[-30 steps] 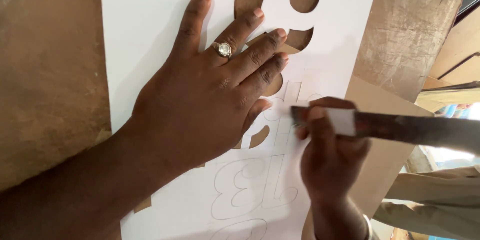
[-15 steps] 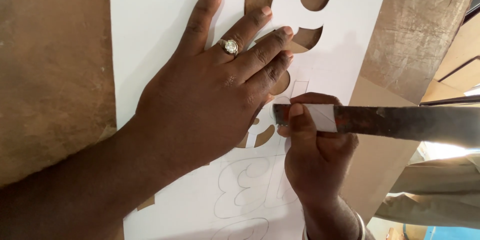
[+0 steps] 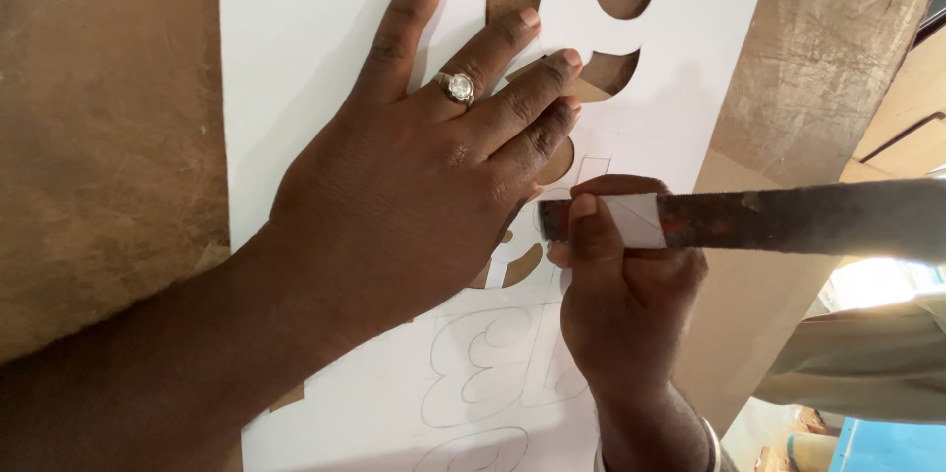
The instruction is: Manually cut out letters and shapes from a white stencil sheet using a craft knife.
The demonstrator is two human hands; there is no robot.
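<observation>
My left hand lies flat, fingers spread, on a white sheet with cut-out shapes near the top and pencil-drawn outlines lower down. A ring sits on one finger. My right hand grips a long dark metal blade wrapped with white tape near my fingers. The blade's near end rests on the sheet just right of my left fingertips, beside a small cut-out opening. Its tip is hidden between my hands.
The sheet lies on a worn brown board. A lighter brown board runs along the right, with a drop to the floor beyond. A blue object shows at the bottom right corner.
My right hand and the blade have shifted left toward my left fingertips. My left hand stays pressed on the sheet.
</observation>
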